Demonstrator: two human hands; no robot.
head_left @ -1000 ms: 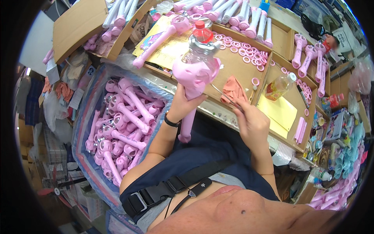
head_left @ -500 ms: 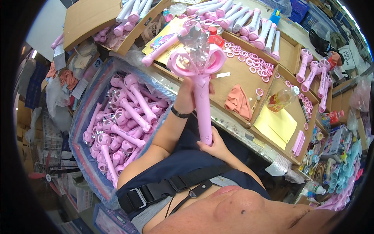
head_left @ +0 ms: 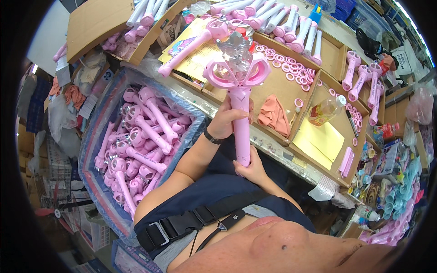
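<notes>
I hold a pink toy wand (head_left: 240,98) upright in front of me; its head has two pink wings around a clear faceted crystal. My left hand (head_left: 228,119) is wrapped around the upper handle, with a dark band on the wrist. My right hand (head_left: 251,168) grips the bottom end of the handle just above my lap. Both hands are closed on the wand.
A blue crate (head_left: 97,136) lined with plastic and full of pink wands stands at my left. On the cardboard trays (head_left: 277,82) ahead lie pink rings (head_left: 286,66), an orange cloth (head_left: 273,116), a bottle of yellow liquid (head_left: 324,109), yellow sheets (head_left: 321,141) and more wands (head_left: 291,27).
The wand has been raised and turned upright, its head now facing me. My right hand left the tray's edge and took hold of the handle's bottom end.
</notes>
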